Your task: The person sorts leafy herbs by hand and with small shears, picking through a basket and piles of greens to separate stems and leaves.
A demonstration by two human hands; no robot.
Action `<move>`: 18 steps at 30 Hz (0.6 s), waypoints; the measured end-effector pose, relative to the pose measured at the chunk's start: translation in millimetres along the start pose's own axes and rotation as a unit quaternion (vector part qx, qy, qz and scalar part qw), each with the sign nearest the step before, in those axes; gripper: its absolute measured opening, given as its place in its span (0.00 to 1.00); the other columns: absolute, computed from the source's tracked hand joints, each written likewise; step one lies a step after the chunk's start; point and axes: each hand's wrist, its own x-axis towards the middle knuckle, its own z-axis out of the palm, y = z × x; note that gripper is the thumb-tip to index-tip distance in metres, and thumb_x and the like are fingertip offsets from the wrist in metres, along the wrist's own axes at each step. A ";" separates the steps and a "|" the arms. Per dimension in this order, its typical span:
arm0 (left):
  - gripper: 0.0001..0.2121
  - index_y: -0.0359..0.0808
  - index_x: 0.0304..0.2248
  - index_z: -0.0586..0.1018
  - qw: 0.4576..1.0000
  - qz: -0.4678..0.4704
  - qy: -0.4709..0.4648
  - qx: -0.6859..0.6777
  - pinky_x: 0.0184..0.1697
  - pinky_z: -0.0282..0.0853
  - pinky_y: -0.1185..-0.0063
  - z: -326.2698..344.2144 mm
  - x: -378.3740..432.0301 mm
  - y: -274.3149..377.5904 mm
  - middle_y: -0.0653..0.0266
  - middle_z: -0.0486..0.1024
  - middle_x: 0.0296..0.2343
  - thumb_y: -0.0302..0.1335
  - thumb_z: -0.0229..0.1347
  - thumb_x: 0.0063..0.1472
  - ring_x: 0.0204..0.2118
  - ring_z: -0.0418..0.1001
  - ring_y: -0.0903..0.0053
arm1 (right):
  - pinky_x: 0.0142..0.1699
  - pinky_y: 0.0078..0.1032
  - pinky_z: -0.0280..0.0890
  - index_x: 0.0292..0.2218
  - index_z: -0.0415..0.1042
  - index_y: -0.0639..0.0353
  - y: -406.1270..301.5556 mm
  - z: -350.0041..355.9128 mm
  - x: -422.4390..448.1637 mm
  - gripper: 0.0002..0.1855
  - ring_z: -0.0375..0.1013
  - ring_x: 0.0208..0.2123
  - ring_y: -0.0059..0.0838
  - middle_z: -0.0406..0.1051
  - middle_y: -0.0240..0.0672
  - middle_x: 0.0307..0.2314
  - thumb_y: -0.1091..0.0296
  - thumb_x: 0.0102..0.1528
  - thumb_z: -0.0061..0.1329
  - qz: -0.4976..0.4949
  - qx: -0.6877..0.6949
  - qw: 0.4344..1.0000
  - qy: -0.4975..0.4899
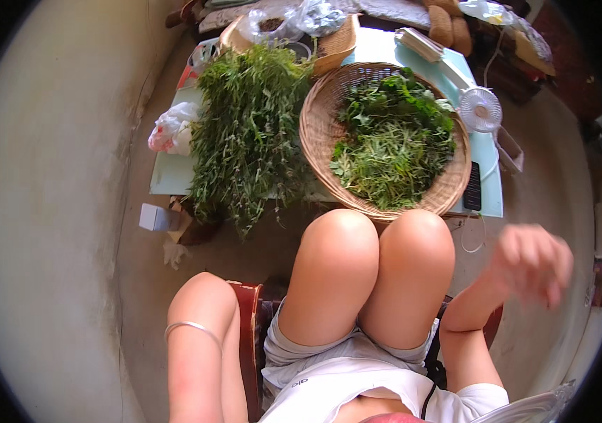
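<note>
Blurred and raised in the air, my right hand (533,264) is at the right, beside my knees and apart from the table. Its fingers are loosely curled; whether anything is in them is hidden by the blur. My left hand is out of view; only the folded arm with a silver bangle (195,328) shows. Beyond my knees, a round wicker basket (322,113) holds stripped green leaves (396,158) and darker broad leaves (401,100). Left of it, a large heap of leafy herb stems (250,127) hangs over the table's front edge.
The glass-topped table (168,177) carries a small fan (480,109), a phone (472,187) with a cable, a plastic bag (174,129) and a woven tray (340,53) with bags. A white box (158,218) stands below the table at left. A wooden chair (248,317) is under me.
</note>
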 end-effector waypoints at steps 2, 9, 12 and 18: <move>0.13 0.32 0.43 0.72 0.999 -0.018 -0.035 0.015 0.54 0.60 0.77 -10.8 5.3 26.2 0.62 0.70 0.43 0.25 0.46 0.59 0.49 0.65 0.76 | 0.13 0.09 0.46 0.20 0.65 0.49 4.0 48.1 11.8 0.11 0.54 0.07 0.11 0.60 0.20 0.09 0.78 0.44 0.53 -0.064 0.004 0.989 -0.135; 0.13 0.32 0.43 0.72 0.998 -0.002 -0.058 0.035 0.54 0.60 0.78 -17.7 28.8 76.7 0.63 0.70 0.42 0.25 0.46 0.59 0.49 0.66 0.77 | 0.13 0.10 0.45 0.22 0.65 0.52 -12.2 147.6 23.2 0.10 0.54 0.08 0.12 0.60 0.22 0.10 0.79 0.45 0.52 -0.086 -0.006 0.964 -0.252; 0.13 0.32 0.43 0.72 0.997 0.011 -0.069 0.040 0.54 0.60 0.79 -22.8 31.5 91.0 0.63 0.70 0.42 0.24 0.46 0.59 0.48 0.66 0.77 | 0.13 0.10 0.45 0.23 0.65 0.53 -13.2 162.5 18.1 0.10 0.54 0.08 0.12 0.60 0.23 0.11 0.79 0.45 0.52 -0.088 -0.008 0.961 -0.261; 0.12 0.33 0.43 0.72 0.994 0.046 -0.093 0.036 0.54 0.60 0.80 -26.5 40.4 99.0 0.64 0.71 0.42 0.24 0.46 0.60 0.48 0.66 0.77 | 0.13 0.10 0.45 0.24 0.64 0.55 -22.9 181.2 10.2 0.09 0.55 0.08 0.12 0.61 0.25 0.12 0.80 0.45 0.51 -0.099 -0.018 0.958 -0.268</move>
